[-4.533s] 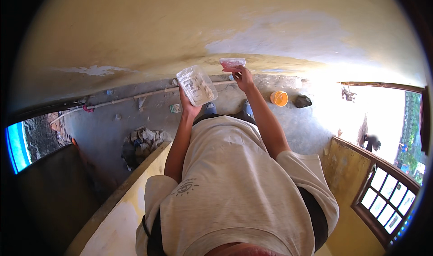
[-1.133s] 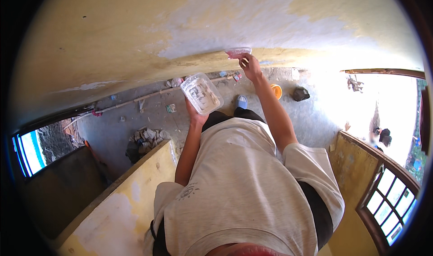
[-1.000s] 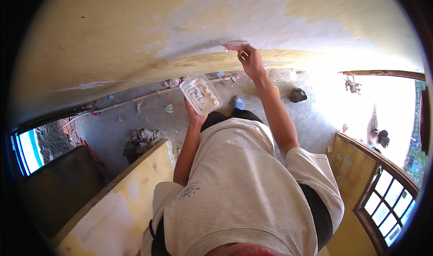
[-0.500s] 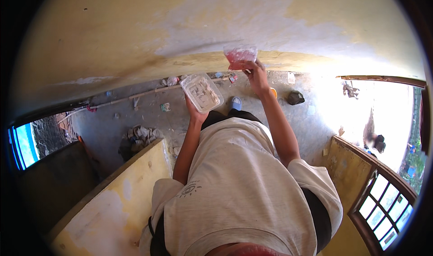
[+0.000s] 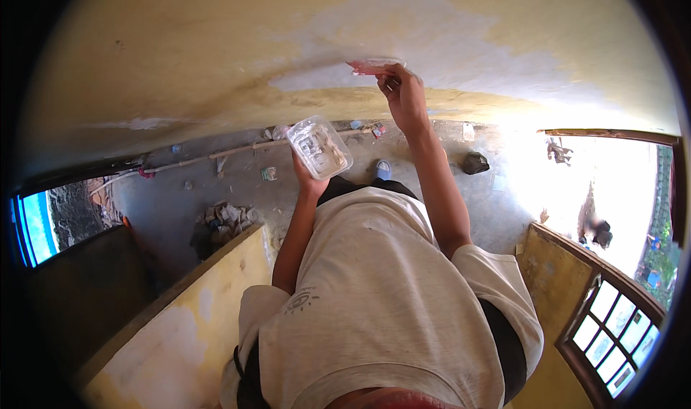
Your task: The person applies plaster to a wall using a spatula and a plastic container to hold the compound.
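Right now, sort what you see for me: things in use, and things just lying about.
In use:
- clear tub, white-smeared inside, in the left hand
- flat red tool, in the right hand, up at the patchy wall

Lying about:
- black bundle
- crumpled heap
- long pole
- small greenish packet

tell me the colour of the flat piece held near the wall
The flat piece is red with whitish smears, seen in the head view.

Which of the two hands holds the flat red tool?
The right hand, near the patchy wall, holds the red tool; the left hand, lower in the picture, holds the clear plastic tub.
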Tool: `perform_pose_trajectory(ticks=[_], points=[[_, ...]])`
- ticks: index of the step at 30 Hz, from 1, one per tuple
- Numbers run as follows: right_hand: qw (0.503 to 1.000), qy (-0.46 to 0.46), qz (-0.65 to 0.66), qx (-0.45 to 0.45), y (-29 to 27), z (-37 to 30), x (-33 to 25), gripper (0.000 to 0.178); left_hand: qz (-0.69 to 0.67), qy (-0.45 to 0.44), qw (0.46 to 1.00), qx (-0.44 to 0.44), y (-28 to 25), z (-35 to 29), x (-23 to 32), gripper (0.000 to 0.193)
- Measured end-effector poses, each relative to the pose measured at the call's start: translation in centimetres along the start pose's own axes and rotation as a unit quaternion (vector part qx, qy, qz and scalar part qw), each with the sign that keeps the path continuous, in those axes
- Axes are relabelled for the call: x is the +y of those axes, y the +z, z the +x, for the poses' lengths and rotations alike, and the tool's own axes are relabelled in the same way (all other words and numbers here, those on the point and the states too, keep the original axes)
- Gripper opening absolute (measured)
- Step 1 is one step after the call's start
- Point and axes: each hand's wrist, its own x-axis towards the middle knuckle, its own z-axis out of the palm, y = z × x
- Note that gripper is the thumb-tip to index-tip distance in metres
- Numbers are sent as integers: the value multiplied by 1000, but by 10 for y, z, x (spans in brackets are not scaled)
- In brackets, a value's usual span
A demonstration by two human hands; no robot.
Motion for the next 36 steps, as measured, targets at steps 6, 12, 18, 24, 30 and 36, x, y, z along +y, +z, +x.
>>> perform_pose_trajectory(ticks=[6,12,18,24,30,36], points=[[997,-34,-64,-33,55,-60,-29,18,17,-4,999,-34,31,18,38,54],[994,-8,-74,-81,51,-80,24,31,27,1,998,-56,44,25,79,56],[996,55,-25,-64,56,-82,85,23,9,26,999,-17,8,25,115,55],[982,184,46,-9,45,-50,176,20,-33,76,997,-1,-42,21,168,57],[982,170,-60,-56,77,-16,260,26,-40,83,995,45,-66,6,220,61],[984,119,97,-88,145,42,271,20,-52,75,996,19,-71,-8,243,61]])
